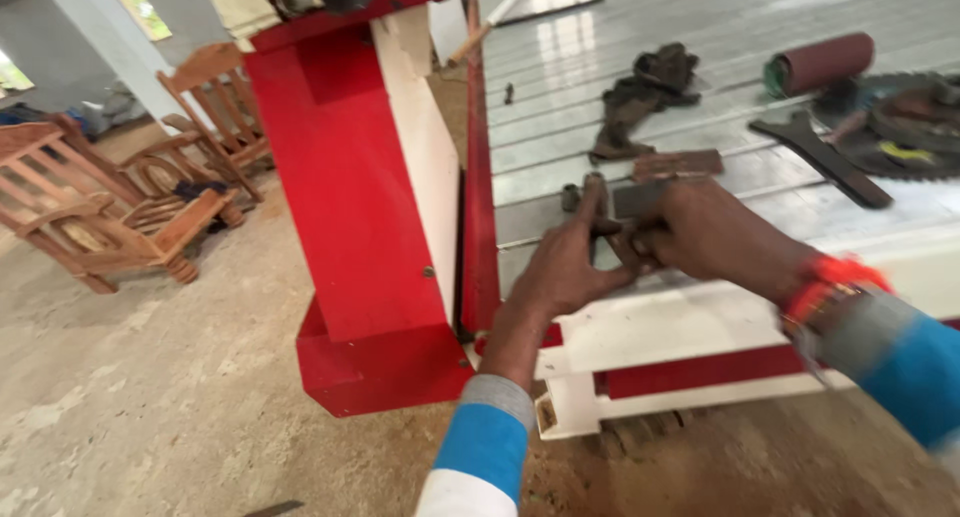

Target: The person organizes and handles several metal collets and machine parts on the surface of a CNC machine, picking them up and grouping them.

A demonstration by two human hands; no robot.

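I stand on a dusty concrete floor. Wooden armchairs sit to my left, and daylight enters through windows beyond them.

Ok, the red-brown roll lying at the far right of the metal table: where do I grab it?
Probably across the middle of the sandpaper roll, coming down from above. It lies on its side on the ribbed metal table, its curved wall bare and its upper side clear, while the saw blade crowds it from the near side.
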